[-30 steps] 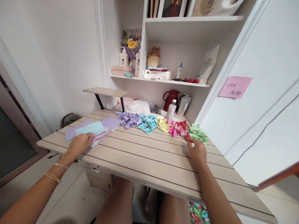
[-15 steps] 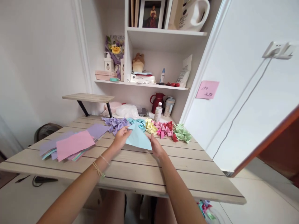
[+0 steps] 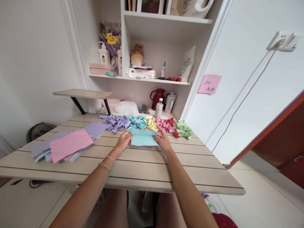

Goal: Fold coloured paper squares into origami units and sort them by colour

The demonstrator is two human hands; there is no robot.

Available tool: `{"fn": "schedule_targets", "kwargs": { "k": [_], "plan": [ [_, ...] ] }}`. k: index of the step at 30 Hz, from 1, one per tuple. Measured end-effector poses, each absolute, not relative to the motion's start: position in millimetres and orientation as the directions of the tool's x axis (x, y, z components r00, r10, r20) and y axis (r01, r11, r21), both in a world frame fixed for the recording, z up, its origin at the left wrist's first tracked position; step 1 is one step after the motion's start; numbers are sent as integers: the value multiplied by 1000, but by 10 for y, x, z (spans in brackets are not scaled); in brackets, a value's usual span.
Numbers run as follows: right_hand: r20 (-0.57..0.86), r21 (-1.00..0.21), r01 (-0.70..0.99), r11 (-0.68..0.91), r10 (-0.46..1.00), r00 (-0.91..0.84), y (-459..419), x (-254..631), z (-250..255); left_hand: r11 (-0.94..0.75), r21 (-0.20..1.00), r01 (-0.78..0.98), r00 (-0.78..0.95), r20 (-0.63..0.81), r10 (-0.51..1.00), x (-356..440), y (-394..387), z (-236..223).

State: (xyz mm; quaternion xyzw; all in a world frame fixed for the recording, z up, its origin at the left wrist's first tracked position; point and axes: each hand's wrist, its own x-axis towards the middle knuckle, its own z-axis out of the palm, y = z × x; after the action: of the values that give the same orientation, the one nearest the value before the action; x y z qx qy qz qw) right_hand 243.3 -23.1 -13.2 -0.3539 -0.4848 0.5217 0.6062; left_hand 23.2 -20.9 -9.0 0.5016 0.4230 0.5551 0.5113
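Observation:
A light blue sheet of paper (image 3: 143, 139) is stretched between my two hands, low over the desk, its far edge looking lifted or bent. My left hand (image 3: 123, 141) pinches its left edge, and my right hand (image 3: 162, 138) grips the right edge with fingers closed on it. Just beyond lie folded paper pieces grouped by colour: purple pieces (image 3: 116, 123), blue pieces (image 3: 137, 122), yellow pieces (image 3: 151, 123), pink pieces (image 3: 165, 126) and green pieces (image 3: 184, 129). One red piece (image 3: 176, 134) sits beside the green ones. Left of my hands is a fanned stack of coloured paper (image 3: 71, 145), pink on top.
The wooden desk (image 3: 142, 171) has a small raised shelf (image 3: 82, 93) at its back left. A bottle (image 3: 159, 108), a red jug (image 3: 157, 98) and a tumbler (image 3: 169, 102) stand at the back. Clear plastic (image 3: 125, 108) lies nearby. A pink note (image 3: 210, 84) is on the wall.
My left hand has brought the blue sheet from the stack to the middle, and my right hand has left the red piece to take its other side. The sheet has turned from slanted to level.

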Motion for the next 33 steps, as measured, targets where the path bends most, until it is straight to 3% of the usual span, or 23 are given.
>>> {"fn": "schedule_targets", "kwargs": {
  "k": [4, 9, 14, 18, 22, 28, 33],
  "plan": [
    [207, -962, -192, 192, 976, -61, -256, 2412, -141, -130, 981, -144, -40, 125, 991, 199, -221, -95],
    [261, -944, -246, 220, 954, -148, -264, 2354, -148, -43, 927, -372, -33, 33, 999, 215, -288, -70],
    [325, -935, -234, 265, 906, -273, -315, 2241, -159, -54, 888, -457, -40, 41, 998, 221, -297, -86],
    [338, -941, -176, 290, 843, -418, -364, 2153, -171, -24, 919, -393, 24, 37, 999, 227, -267, -136],
    [375, -926, -109, 361, 855, -358, -366, 2168, -161, -13, 937, -348, 27, 24, 999, 225, -257, -161],
    [251, -951, 16, 308, 802, -541, -385, 2153, -178, -24, 979, -203, 224, 71, 972, 259, -309, -131],
    [254, -956, 25, 294, 864, -435, -388, 2108, -208, -47, 996, -81, 392, 75, 917, 309, -320, -138]
  ]
}}
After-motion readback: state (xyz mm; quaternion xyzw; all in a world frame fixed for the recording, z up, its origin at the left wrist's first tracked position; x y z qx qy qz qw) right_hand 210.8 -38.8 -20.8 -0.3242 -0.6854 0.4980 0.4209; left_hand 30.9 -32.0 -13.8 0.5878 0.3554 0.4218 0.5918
